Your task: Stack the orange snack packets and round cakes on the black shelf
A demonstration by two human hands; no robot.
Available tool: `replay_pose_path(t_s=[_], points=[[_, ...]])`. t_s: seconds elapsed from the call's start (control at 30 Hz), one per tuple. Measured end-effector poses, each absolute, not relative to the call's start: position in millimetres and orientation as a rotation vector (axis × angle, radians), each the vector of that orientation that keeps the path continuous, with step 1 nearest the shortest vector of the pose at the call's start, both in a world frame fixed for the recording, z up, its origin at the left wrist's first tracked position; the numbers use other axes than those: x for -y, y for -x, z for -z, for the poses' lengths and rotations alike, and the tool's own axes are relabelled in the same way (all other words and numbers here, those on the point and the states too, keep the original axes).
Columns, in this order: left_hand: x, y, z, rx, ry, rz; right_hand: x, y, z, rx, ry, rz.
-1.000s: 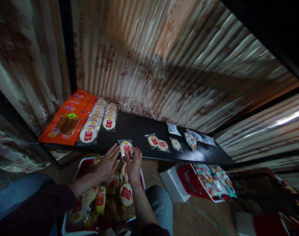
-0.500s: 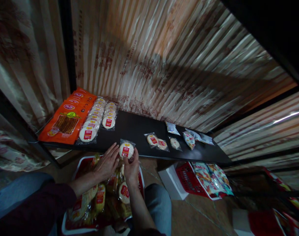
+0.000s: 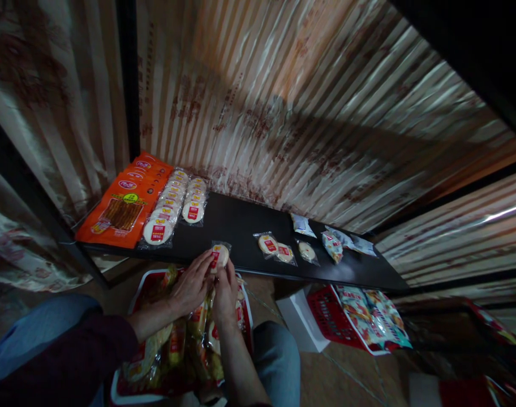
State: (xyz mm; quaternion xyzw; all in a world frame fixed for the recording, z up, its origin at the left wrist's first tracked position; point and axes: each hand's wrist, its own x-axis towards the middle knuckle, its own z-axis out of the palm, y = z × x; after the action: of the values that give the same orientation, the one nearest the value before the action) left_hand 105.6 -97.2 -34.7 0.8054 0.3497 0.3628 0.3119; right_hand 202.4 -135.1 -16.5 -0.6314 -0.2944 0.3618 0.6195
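A round white cracker in a clear wrapper with a red label (image 3: 218,257) is held between both hands over the shelf's front edge. My left hand (image 3: 195,284) grips its left side, and my right hand (image 3: 226,287) grips its right side. Below the hands sits a red basket with a white rim (image 3: 250,316), full of wrapped snacks. On the black shelf (image 3: 236,217), two overlapping rows of similar crackers (image 3: 157,230) (image 3: 193,212) lie beside orange snack bags (image 3: 123,212).
Farther right on the shelf lie loose wrapped crackers (image 3: 268,244) and small packets (image 3: 332,246). Under the shelf stand a white box (image 3: 302,321) and a red basket (image 3: 328,316) with snack bags. A dark post (image 3: 128,79) rises at the shelf's left; striped sheeting hangs behind.
My left hand has moved onto the cracker's left side, where its fingers were apart beside it before. The cracker is now tilted, and the view has shifted slightly.
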Motion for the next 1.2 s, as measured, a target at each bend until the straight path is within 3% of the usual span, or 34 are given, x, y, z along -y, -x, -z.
replay_pose_path(t_s=[0.33,0.83,1.0,1.2], points=[[97.7,-104.3,16.9,-0.956,-1.524,-0.946,136.3,-191.6,-3.2,0.804,1.533,-0.776],[76.0,-99.9,9.4,-0.689,-0.38,-1.035,134.3,-183.1,11.9,0.906,1.548,-0.618],[73.2,-94.9,5.8,-0.675,-0.302,-0.942,133.7,-177.3,4.9,0.92,1.579,-0.624],[78.9,-93.4,3.8,-0.65,-0.696,-0.923,137.1,-171.1,-13.1,0.829,1.569,-0.806]])
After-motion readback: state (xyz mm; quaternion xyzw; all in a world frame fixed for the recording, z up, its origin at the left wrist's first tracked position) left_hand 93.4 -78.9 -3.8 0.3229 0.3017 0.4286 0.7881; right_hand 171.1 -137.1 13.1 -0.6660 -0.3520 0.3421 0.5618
